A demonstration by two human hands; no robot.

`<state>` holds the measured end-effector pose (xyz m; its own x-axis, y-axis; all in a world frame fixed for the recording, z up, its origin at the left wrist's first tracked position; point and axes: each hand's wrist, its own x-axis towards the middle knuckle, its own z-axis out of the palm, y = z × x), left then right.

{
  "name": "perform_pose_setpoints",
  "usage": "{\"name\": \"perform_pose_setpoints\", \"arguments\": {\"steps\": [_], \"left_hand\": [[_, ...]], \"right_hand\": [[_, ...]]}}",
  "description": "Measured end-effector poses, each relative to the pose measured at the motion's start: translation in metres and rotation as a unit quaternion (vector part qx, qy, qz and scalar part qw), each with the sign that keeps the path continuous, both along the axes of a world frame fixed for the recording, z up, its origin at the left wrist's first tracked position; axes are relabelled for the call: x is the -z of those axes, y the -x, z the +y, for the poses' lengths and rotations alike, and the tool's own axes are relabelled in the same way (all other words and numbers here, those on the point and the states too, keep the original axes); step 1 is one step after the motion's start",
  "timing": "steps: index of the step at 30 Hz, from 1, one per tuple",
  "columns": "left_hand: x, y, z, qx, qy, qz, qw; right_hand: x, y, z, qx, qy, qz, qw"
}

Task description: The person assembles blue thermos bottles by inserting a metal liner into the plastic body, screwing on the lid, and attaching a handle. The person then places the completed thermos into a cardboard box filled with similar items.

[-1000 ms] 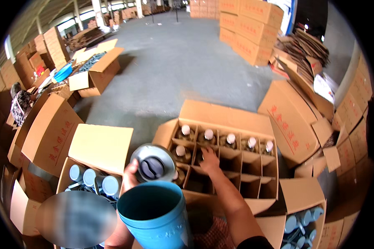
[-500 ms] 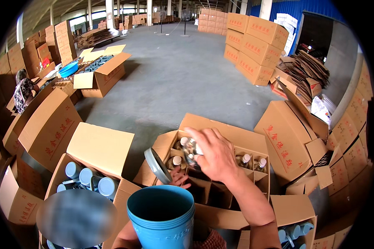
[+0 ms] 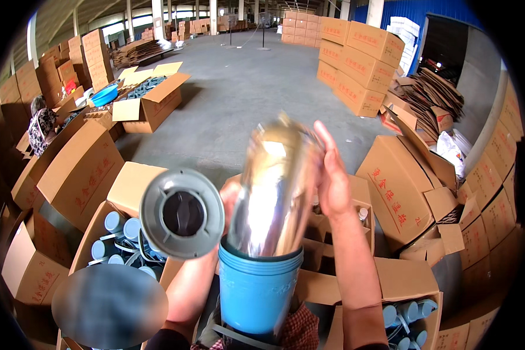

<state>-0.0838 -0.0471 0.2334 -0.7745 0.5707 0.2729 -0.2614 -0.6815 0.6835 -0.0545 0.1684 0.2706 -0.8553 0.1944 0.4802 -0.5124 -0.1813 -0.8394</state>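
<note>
My right hand [image 3: 332,175] grips a shiny silver glass flask liner [image 3: 277,186], its lower end standing inside the mouth of a blue plastic flask shell [image 3: 256,289] that sits upright at my lap. My left hand [image 3: 230,195] holds a round grey plastic base cap [image 3: 182,213] up beside the shell, its hollow side facing me. Behind the liner lies the open carton with cardboard dividers [image 3: 364,213], mostly hidden by my arms.
An open carton of blue shells [image 3: 119,242] stands at my left, another [image 3: 411,315] at lower right. Closed and flattened cartons [image 3: 402,198] crowd the right side; stacked cartons [image 3: 356,64] stand beyond. Grey concrete floor [image 3: 239,99] stretches ahead. A blurred patch covers the lower left.
My right hand lifted a silver liner out of the divided carton and brought it down into the blue shell. My left hand raised the grey cap and turned its hollow side toward me.
</note>
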Motion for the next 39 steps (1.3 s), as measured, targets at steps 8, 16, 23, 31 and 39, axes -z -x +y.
{"name": "perform_pose_setpoints", "arguments": {"steps": [8, 16, 23, 31, 39], "left_hand": [[0.047, 0.007, -0.009, 0.074, -0.086, -0.009, 0.994], [0.031, 0.032, -0.027, -0.305, 0.027, -0.195, 0.932], [0.03, 0.004, -0.016, -0.418, 0.068, 0.161, 0.892], [0.004, -0.025, -0.008, -0.12, 0.124, 0.451, 0.876], [0.005, -0.015, -0.005, -0.089, 0.133, 0.469, 0.869]], "right_hand": [[0.03, -0.047, 0.005, -0.309, -0.162, -0.167, 0.922], [0.0, -0.056, -0.013, -0.198, -0.431, -0.186, 0.86], [0.019, -0.053, -0.016, -0.107, -0.277, -0.15, 0.943], [0.097, -0.056, -0.036, -0.121, 0.206, 0.03, 0.971], [0.099, -0.059, -0.034, 0.061, 0.098, 0.082, 0.99]]}}
